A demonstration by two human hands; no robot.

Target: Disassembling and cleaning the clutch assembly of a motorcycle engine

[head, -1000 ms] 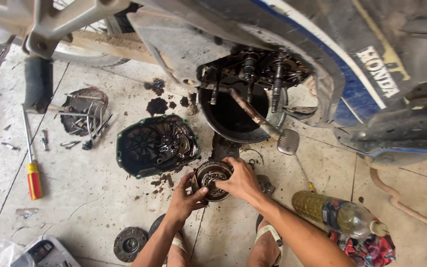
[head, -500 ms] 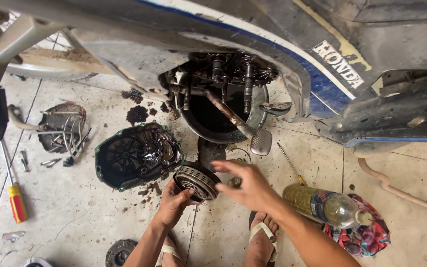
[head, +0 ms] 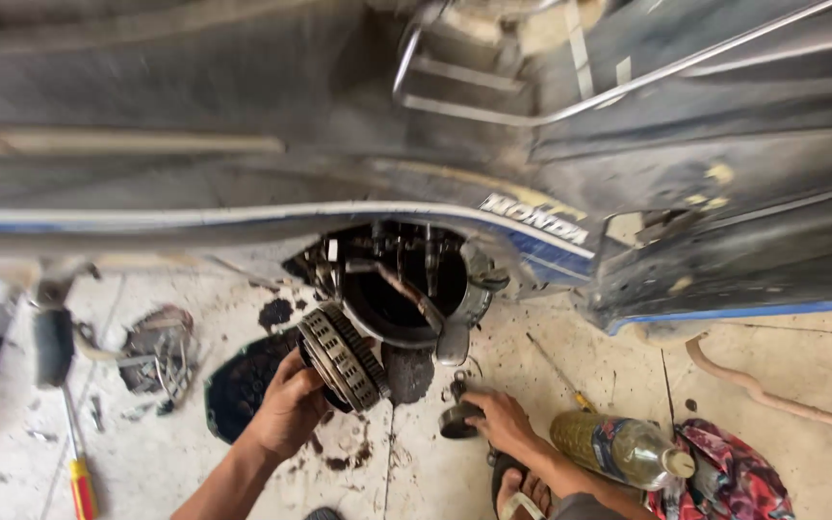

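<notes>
A dark grey, toothed metal clutch disc [head: 342, 358] with pale ridged edges is held up by the left hand [head: 286, 409]. A small dark metal ring [head: 458, 421] is touched by the right hand [head: 501, 417]. The pale cream tiled floor [head: 580, 371] is stained with black oil patches. A grey motorcycle body with blue-and-white striping [head: 686, 250] is seen above. A red-and-yellow-handled screwdriver [head: 79, 477], a yellowish clear plastic bottle [head: 618, 448] and a red floral-patterned cloth [head: 739, 477] are seen near the floor's lower edge.

left hand [head: 286, 409]: raised, fingers curled in a grip | right hand [head: 501, 416]: low, palm down, fingers closed
</notes>
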